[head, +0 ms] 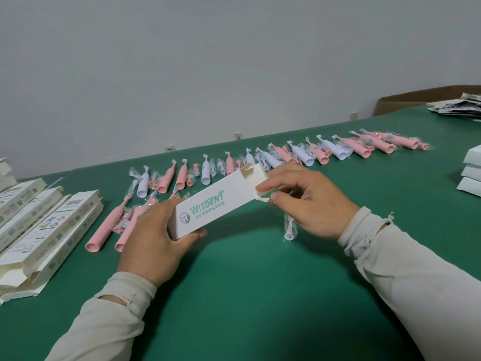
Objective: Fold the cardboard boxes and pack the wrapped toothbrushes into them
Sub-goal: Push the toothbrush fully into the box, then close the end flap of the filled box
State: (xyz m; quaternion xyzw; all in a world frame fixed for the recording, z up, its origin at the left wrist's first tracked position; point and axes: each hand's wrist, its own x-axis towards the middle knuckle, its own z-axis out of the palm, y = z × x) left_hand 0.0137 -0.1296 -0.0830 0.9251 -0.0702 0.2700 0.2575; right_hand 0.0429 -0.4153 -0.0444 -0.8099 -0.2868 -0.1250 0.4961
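A white cardboard box (213, 201) with green lettering is held above the green table (260, 295), slanting up to the right. My left hand (153, 241) grips its lower end. My right hand (307, 199) pinches a flap at its open upper end. A long row of wrapped pink and white toothbrushes (294, 155) stretches across the table behind the box. Two pink toothbrush handles (104, 230) lie just left of my left hand. A small wrapped white brush head (290, 227) lies under my right hand.
Flat unfolded boxes (39, 230) are stacked at the left edge. Closed white boxes (471, 173) are piled at the right edge. A brown carton (406, 100) and a heap of papers (458, 106) sit at the far right. A grey wall rises behind the table.
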